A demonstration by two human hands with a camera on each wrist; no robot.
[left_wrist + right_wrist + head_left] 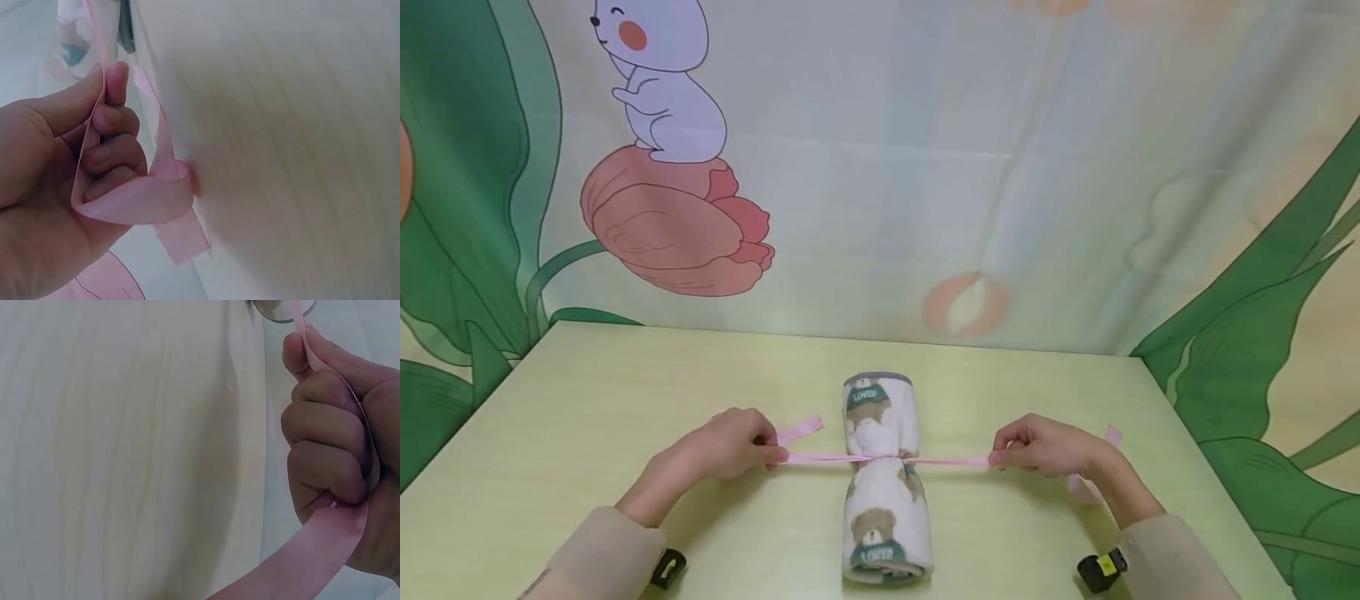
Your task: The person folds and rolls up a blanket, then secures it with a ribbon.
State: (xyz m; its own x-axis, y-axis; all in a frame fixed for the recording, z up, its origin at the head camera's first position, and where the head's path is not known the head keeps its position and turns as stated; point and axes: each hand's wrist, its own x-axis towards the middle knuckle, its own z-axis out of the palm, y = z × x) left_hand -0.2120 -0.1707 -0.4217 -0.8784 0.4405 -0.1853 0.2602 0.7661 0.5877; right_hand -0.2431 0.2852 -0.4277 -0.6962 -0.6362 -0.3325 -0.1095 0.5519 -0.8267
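A rolled white towel (887,508) with brown bears and green "LOVED" patches lies lengthwise on the table in the head view. Round its middle runs a pink ribbon (827,458), which cinches the roll to a narrow waist. To the left of the roll, my left hand (733,443) pinches one ribbon end between thumb and forefinger. My right hand (1048,446) pinches the other end on the right. Both lengths are stretched straight and level. In the left wrist view, loose ribbon (134,200) loops below the curled fingers. A ribbon tail (306,553) trails from the right fist in the right wrist view.
The pale yellow table (775,367) ends at a printed fabric backdrop (865,208) with a bear, flowers and leaves. Near the sleeves are two small black objects, one by the left cuff (617,542) and one by the right cuff (1176,554).
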